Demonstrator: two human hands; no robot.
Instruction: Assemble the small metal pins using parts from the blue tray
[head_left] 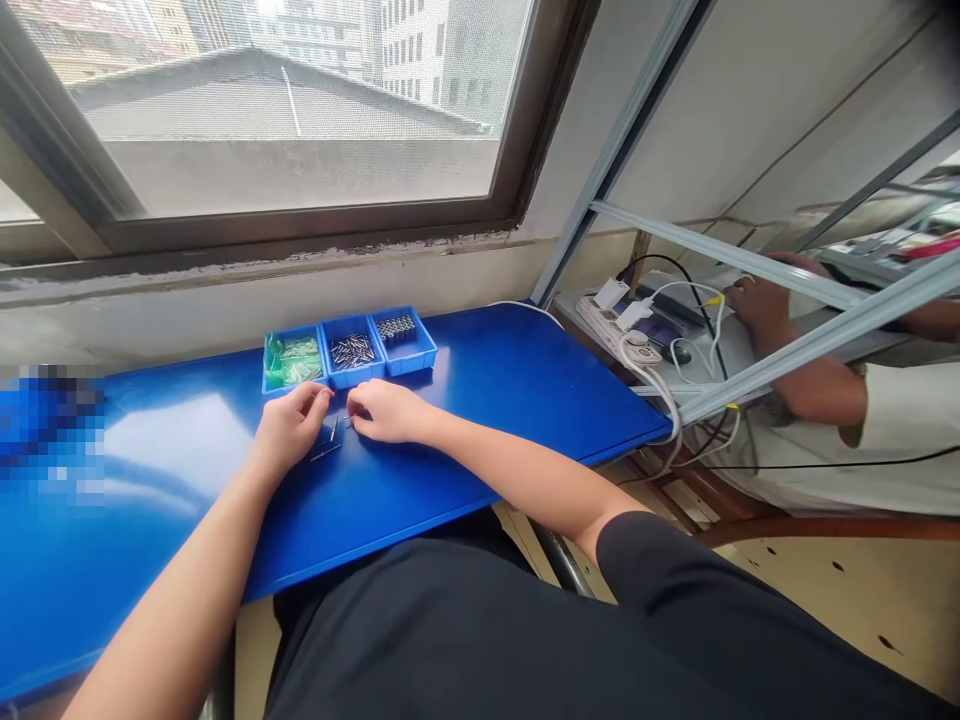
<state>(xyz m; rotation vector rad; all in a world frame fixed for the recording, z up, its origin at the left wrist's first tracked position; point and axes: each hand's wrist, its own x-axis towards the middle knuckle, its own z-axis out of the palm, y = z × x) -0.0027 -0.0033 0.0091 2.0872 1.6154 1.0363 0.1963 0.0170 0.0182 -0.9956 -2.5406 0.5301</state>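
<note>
My left hand (pixel 291 428) is closed in a pinch over the blue table, in front of the tray with green plastic and pale small parts (pixel 300 360). What its fingertips hold is too small to name. Just to its right, my right hand (pixel 381 410) is closed too, with a small thin bit showing at its fingertips that I cannot make out. Thin metal pieces (pixel 327 452) lie on the table between and below the hands. Behind the hands, the middle blue tray holds metal pins (pixel 352 350), and the right one holds small dark metal parts (pixel 396 327).
The blue table (pixel 525 390) runs under a window. A blurred blue object (pixel 37 415) sits at its far left. Right of it are a metal frame (pixel 720 250), a power strip (pixel 600 325) with cables, and another person's arm (pixel 810 385).
</note>
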